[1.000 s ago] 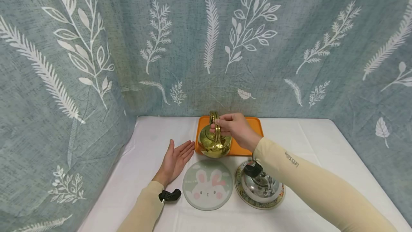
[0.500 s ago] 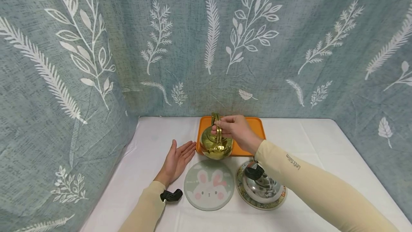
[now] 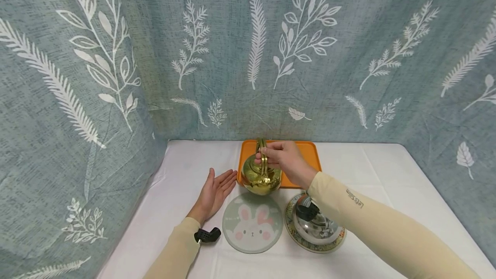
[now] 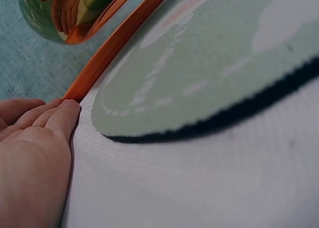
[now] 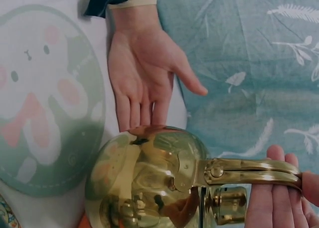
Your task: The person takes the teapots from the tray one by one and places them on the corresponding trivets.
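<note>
My right hand [image 3: 284, 156] grips the upright handle of a shiny gold kettle [image 3: 260, 183]. The kettle hangs just over the front left part of an orange tray [image 3: 308, 156]; in the left wrist view a gap shows between the kettle's base [image 4: 60, 31] and the tray rim [image 4: 117, 46]. To the left, my left hand [image 3: 212, 195] lies with straight fingers and thumb raised, its fingertips touching the tray's left edge. In the right wrist view the kettle's handle [image 5: 254, 171] runs into the curled fingers [image 5: 271, 208].
A round pale green mat with a rabbit face [image 3: 252, 238] lies in front of the tray. At its right a silver kettle [image 3: 315, 231] stands on a round patterned mat [image 3: 338, 242], partly hidden by my right forearm. A leaf-patterned curtain [image 3: 232, 55] rises behind the white-covered table [image 3: 360, 171].
My right hand has brought the gold kettle slightly nearer, from over the tray toward the rabbit mat. The left hand keeps its place at the tray edge.
</note>
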`<state>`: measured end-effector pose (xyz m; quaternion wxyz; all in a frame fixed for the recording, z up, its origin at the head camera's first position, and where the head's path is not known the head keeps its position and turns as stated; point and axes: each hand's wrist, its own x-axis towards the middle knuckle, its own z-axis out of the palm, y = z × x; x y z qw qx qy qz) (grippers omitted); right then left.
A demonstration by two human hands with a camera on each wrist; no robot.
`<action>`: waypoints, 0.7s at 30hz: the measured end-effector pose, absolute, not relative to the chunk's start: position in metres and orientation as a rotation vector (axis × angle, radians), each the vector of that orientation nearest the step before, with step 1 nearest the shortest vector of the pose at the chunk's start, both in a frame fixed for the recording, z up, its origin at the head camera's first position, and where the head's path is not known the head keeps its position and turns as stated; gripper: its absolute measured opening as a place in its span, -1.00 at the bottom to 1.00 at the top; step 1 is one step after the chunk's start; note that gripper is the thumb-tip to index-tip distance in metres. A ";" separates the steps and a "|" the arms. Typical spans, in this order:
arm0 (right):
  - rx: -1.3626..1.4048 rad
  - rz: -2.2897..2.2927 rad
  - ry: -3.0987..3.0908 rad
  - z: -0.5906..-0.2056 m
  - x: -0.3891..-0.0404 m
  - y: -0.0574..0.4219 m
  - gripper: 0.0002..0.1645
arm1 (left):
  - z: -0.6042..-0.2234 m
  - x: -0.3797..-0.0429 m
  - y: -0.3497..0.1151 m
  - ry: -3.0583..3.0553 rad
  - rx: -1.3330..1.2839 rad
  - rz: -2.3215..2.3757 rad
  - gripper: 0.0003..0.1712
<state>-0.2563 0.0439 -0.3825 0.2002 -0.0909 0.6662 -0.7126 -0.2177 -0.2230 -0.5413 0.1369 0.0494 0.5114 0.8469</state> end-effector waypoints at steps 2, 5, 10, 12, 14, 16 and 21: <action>-0.261 -2.006 1.849 -0.382 -0.255 0.044 -0.62 | -0.541 -0.218 -0.223 1.483 0.143 2.452 0.14; -0.265 -2.022 1.842 -0.382 -0.252 0.044 -0.62 | -0.541 -0.218 -0.222 1.480 0.135 2.455 0.15; -0.257 -2.028 1.858 -0.381 -0.246 0.044 -0.63 | -0.541 -0.218 -0.222 1.481 0.122 2.458 0.17; -0.262 -2.033 1.856 -0.381 -0.244 0.044 -0.63 | -0.541 -0.218 -0.222 1.480 0.121 2.460 0.17; -0.272 -2.039 1.852 -0.382 -0.242 0.044 -0.63 | -0.541 -0.217 -0.223 1.481 0.128 2.459 0.16; -0.280 -2.042 1.846 -0.382 -0.239 0.043 -0.63 | -0.541 -0.217 -0.223 1.475 0.132 2.460 0.16; -0.281 -2.026 1.862 -0.380 -0.231 0.042 -0.62 | -0.540 -0.215 -0.223 1.460 0.123 2.466 0.16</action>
